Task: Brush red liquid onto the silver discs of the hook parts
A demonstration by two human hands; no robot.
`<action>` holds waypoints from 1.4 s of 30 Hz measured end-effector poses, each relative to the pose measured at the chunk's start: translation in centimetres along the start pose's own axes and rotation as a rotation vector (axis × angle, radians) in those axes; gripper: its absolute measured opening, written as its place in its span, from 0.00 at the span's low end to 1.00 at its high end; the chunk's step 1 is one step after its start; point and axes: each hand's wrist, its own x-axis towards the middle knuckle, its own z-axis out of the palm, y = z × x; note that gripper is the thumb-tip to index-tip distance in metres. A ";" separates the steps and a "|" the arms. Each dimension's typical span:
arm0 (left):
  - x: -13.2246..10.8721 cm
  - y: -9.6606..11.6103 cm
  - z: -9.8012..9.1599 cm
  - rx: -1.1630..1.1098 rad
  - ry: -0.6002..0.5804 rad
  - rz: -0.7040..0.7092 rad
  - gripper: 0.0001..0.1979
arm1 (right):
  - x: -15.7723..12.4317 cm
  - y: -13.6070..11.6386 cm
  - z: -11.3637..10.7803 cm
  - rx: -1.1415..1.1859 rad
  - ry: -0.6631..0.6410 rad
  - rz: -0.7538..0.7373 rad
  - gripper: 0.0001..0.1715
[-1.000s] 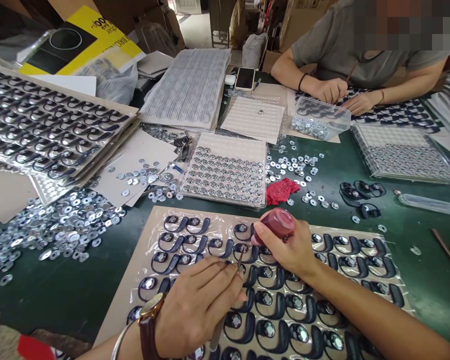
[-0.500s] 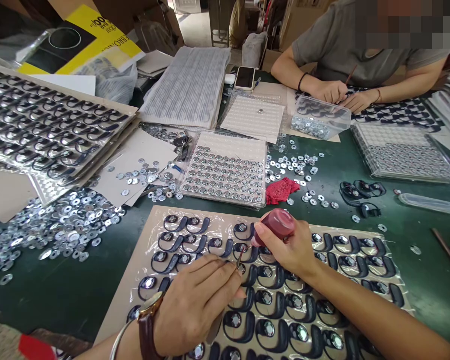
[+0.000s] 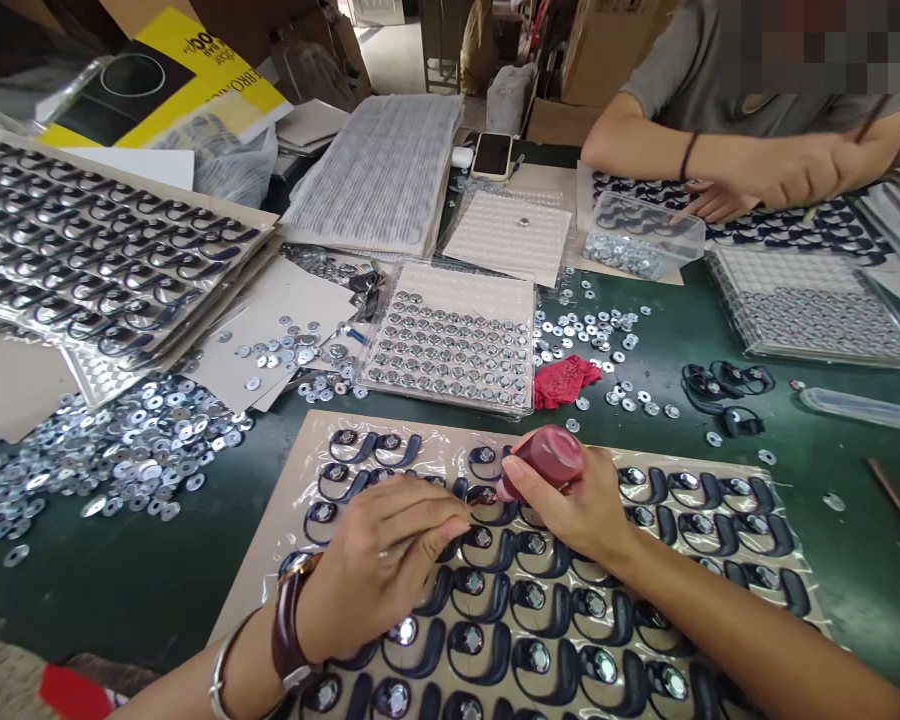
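My right hand (image 3: 581, 505) is wrapped round a small squeeze bottle (image 3: 551, 460) of red liquid, tilted with its nozzle down to the left. The nozzle is close over one black curved piece with a shiny round metal part, on a card sheet (image 3: 259, 560) under clear film. My left hand (image 3: 386, 565), with a watch (image 3: 289, 620) and a bracelet on the wrist, pinches thin pointed tweezers (image 3: 480, 502); most of them is hidden by the fingers. Their tip is beside the bottle's nozzle. Rows of the black pieces (image 3: 532, 595) cover the sheet.
Loose metal washers (image 3: 142, 440) are heaped at left. Ahead are a tray of round metal parts (image 3: 450, 350), a red cloth (image 3: 566, 382) and a phone (image 3: 492, 156). Across the table, a co-worker's hand (image 3: 814, 170) holds a thin stick near a clear box (image 3: 645, 235).
My left hand has turned and shifted slightly up and left, its fingers now pinched. The bottle has tipped a little and moved slightly left. The co-worker's one hand has swung right.
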 end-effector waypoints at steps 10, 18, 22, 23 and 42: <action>0.8 -0.4 -0.5 -0.044 0.006 -0.075 0.09 | -0.1 0.3 -0.1 0.119 -0.041 0.002 0.11; 0.3 -0.2 -0.2 0.309 -0.031 0.243 0.13 | 2.9 -0.6 -1.7 -0.005 0.097 -0.061 0.13; 1.4 -0.3 0.0 0.450 -0.088 0.324 0.11 | 3.6 -0.1 -0.8 0.020 0.148 -0.083 0.12; 1.6 -0.3 0.1 0.460 -0.087 0.338 0.10 | 3.7 0.0 -0.6 0.028 0.150 -0.089 0.11; 0.9 0.2 1.8 0.728 -0.099 0.505 0.12 | 3.8 0.6 0.2 -0.015 0.044 -0.101 0.15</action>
